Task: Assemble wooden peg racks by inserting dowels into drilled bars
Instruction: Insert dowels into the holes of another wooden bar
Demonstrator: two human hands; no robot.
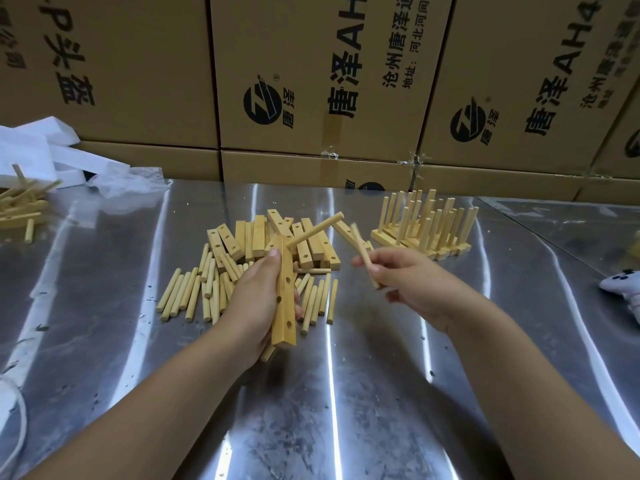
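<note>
Pale drilled wooden bar (284, 306), gripped upright over the steel desk (346, 393) by the left hand (252, 299), carries one round wooden dowel (315, 232); three holes are empty. Right hand (408, 282) pinches a second dowel (363, 254). Finished peg racks (426, 230) stand behind.

One wide-angle camera rides on the person's head and faces forward and steeply down onto the worktop (346, 393). It sits close: both forearms run in from the bottom edge, and the fingers (384, 261) of the left hand (256, 299) and right hand (415, 285) fall mid-view. Beyond the fingers the view reaches a wall of cartons (138, 64), its lines bowed by the lens.
</note>
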